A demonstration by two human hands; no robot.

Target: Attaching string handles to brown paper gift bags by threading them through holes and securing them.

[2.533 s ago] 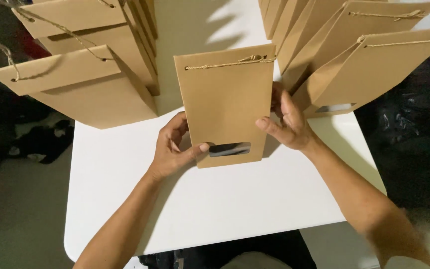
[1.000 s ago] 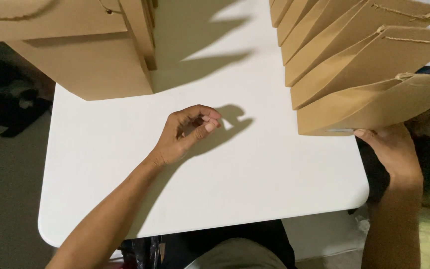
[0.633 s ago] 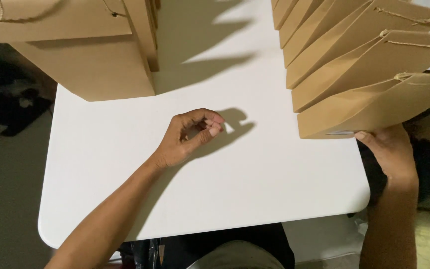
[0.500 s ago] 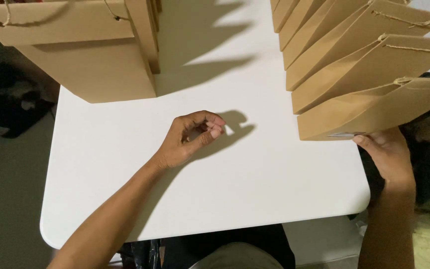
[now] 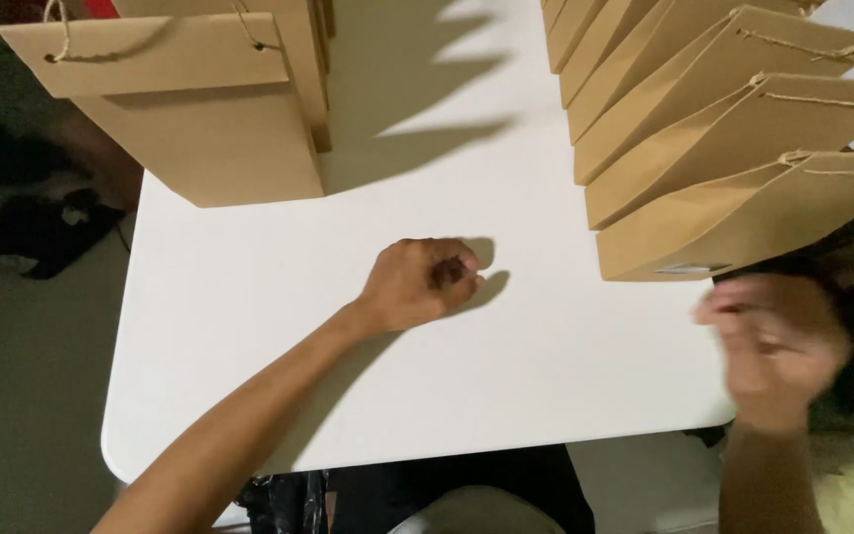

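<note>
Paper bags (image 5: 733, 213) stand leaning in a row along the right side of the white table (image 5: 249, 376), the nearest one just beside the right hand (image 5: 773, 346), which is blurred off the table edge (I cannot tell whether its fingers are curled or hold anything). The left hand (image 5: 417, 287) rests mid-table in a loose fist, seemingly empty. A careless swing of the right hand could clip that front bag and topple the row.

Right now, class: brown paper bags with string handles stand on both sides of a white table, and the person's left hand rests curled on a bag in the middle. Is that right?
Not quite. The head view shows the left hand curled on the bare white table, not on a bag. The rest holds: brown paper bags with string handles stand on both sides.
</note>
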